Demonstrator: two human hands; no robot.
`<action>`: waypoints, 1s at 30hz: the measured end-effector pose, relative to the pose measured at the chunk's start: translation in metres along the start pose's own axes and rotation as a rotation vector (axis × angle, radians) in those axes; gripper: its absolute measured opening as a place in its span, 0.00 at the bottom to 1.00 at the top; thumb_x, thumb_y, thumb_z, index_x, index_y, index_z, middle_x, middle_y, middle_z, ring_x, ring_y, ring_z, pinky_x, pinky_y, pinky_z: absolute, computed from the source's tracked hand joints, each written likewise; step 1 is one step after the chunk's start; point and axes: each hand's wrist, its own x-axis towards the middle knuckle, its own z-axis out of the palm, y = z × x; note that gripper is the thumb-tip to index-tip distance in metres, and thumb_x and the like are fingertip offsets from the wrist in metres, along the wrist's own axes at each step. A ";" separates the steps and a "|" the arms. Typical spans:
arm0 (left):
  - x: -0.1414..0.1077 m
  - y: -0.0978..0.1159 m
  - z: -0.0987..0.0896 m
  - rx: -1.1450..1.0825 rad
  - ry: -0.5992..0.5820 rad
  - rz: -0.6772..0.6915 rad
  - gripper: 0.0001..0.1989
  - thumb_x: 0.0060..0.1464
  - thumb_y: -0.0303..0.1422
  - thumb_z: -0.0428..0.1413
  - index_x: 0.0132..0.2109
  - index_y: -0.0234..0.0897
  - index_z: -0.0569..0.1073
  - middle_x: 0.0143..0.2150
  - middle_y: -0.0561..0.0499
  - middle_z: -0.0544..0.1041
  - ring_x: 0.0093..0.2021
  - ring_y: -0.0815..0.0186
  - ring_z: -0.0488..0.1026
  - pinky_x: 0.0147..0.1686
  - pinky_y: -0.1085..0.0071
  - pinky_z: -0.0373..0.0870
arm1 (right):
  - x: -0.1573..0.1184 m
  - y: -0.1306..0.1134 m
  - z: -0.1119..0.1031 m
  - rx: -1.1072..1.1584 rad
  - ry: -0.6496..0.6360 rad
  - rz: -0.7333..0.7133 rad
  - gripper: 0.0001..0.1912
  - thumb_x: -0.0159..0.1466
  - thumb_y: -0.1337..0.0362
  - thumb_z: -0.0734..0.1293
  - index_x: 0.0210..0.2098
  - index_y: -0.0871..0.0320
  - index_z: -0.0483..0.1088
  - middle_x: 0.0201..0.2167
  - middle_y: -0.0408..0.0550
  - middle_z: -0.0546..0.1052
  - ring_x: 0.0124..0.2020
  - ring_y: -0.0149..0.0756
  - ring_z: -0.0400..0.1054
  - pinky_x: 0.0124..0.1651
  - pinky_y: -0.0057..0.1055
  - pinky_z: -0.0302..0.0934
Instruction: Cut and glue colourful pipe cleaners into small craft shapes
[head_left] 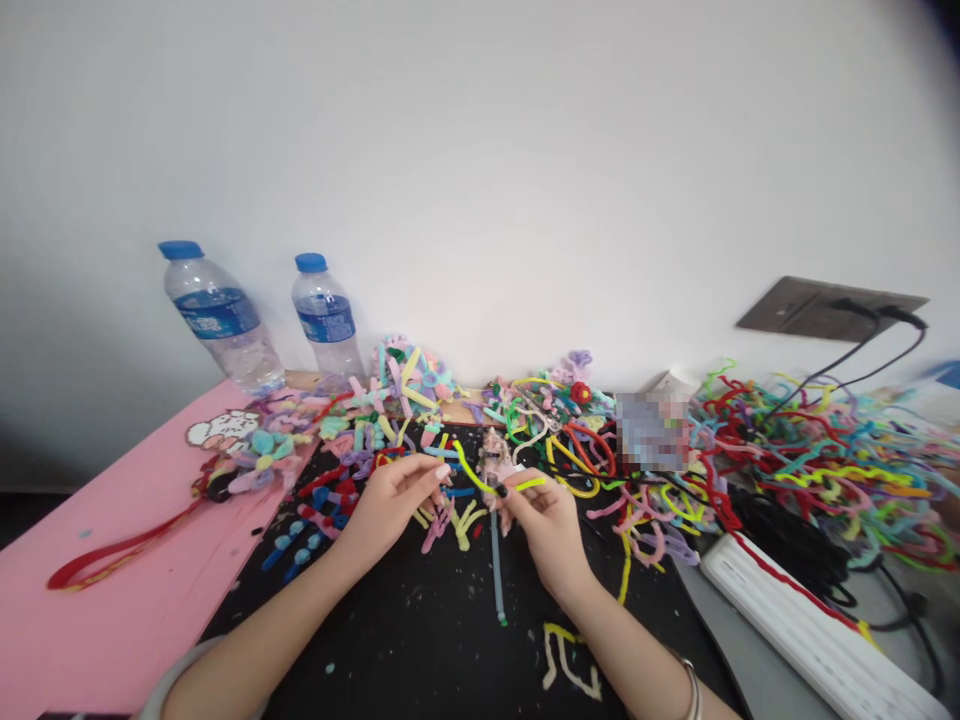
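Note:
A bright yellow-green pipe cleaner (pixel 471 472) curves between my hands above the black mat (pixel 420 640). My right hand (pixel 544 525) pinches it near its middle, and one end sticks out past the fingers. My left hand (pixel 405 495) is at the left, its thumb and fingers pressed together close to the strip's other end; whether anything lies between them is too small to tell. Below and between the hands lies a grey-blue stick (pixel 496 570) with a green tip. Behind them is a small pinkish figure (pixel 493 450), partly hidden by the strip.
Two water bottles (pixel 326 320) stand by the wall at the left. Piles of coloured pipe cleaners (pixel 810 450) spread along the back and right. A white power strip (pixel 817 630) lies at the right. A red strap (pixel 124 548) rests on the pink surface (pixel 150 620).

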 end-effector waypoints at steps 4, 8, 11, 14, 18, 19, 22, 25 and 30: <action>-0.001 -0.001 -0.005 0.371 0.005 0.203 0.06 0.52 0.36 0.57 0.35 0.39 0.76 0.32 0.50 0.73 0.27 0.65 0.68 0.26 0.73 0.62 | 0.004 -0.002 -0.008 -0.058 0.170 -0.094 0.10 0.57 0.57 0.69 0.30 0.58 0.68 0.18 0.39 0.70 0.16 0.27 0.61 0.18 0.24 0.58; -0.008 0.000 -0.001 0.658 -0.152 0.324 0.08 0.51 0.35 0.58 0.40 0.41 0.75 0.42 0.47 0.71 0.39 0.60 0.70 0.39 0.68 0.65 | 0.005 -0.004 -0.009 -0.112 0.188 -0.119 0.11 0.58 0.56 0.68 0.31 0.58 0.67 0.18 0.39 0.70 0.17 0.28 0.61 0.18 0.25 0.58; -0.012 0.002 0.004 0.769 -0.208 0.376 0.07 0.51 0.35 0.58 0.38 0.40 0.75 0.44 0.46 0.69 0.43 0.58 0.69 0.43 0.65 0.65 | 0.003 -0.003 -0.008 -0.152 0.145 -0.119 0.13 0.59 0.54 0.67 0.32 0.58 0.66 0.18 0.40 0.70 0.16 0.28 0.61 0.19 0.25 0.58; -0.013 0.002 0.007 0.793 -0.240 0.397 0.03 0.52 0.32 0.57 0.32 0.39 0.73 0.45 0.46 0.69 0.43 0.58 0.68 0.44 0.64 0.65 | 0.001 -0.001 -0.007 -0.172 0.107 -0.125 0.13 0.59 0.54 0.67 0.32 0.58 0.66 0.17 0.38 0.68 0.16 0.27 0.60 0.18 0.24 0.57; -0.012 0.001 0.008 0.633 -0.216 0.356 0.04 0.52 0.28 0.54 0.30 0.39 0.72 0.43 0.47 0.71 0.41 0.60 0.70 0.44 0.65 0.66 | 0.002 0.000 -0.007 -0.174 0.112 -0.121 0.13 0.60 0.53 0.67 0.32 0.57 0.66 0.19 0.39 0.69 0.16 0.27 0.61 0.19 0.24 0.57; -0.011 0.000 0.008 0.548 -0.189 0.328 0.04 0.52 0.29 0.54 0.30 0.39 0.72 0.41 0.47 0.71 0.40 0.60 0.70 0.42 0.66 0.66 | 0.002 0.000 -0.007 -0.164 0.122 -0.126 0.13 0.60 0.53 0.66 0.32 0.57 0.65 0.19 0.39 0.69 0.16 0.27 0.61 0.19 0.24 0.57; -0.007 -0.001 0.007 0.206 -0.043 0.167 0.06 0.50 0.31 0.56 0.27 0.38 0.69 0.36 0.48 0.72 0.35 0.62 0.71 0.35 0.69 0.67 | 0.002 -0.002 -0.007 -0.103 0.141 -0.143 0.13 0.61 0.53 0.66 0.31 0.56 0.62 0.17 0.38 0.69 0.16 0.27 0.61 0.18 0.24 0.58; -0.004 -0.002 0.007 -0.088 0.072 -0.030 0.11 0.46 0.33 0.61 0.25 0.36 0.67 0.31 0.51 0.72 0.31 0.66 0.70 0.31 0.72 0.65 | 0.000 -0.003 -0.007 -0.081 0.112 -0.138 0.13 0.59 0.57 0.68 0.28 0.56 0.61 0.20 0.39 0.70 0.17 0.26 0.61 0.19 0.23 0.58; -0.005 -0.002 0.008 -0.326 0.032 -0.163 0.13 0.46 0.33 0.63 0.28 0.36 0.65 0.25 0.55 0.72 0.27 0.70 0.69 0.29 0.75 0.65 | -0.005 -0.004 -0.003 -0.157 0.013 -0.086 0.13 0.56 0.63 0.70 0.24 0.57 0.61 0.25 0.41 0.71 0.18 0.25 0.61 0.21 0.24 0.57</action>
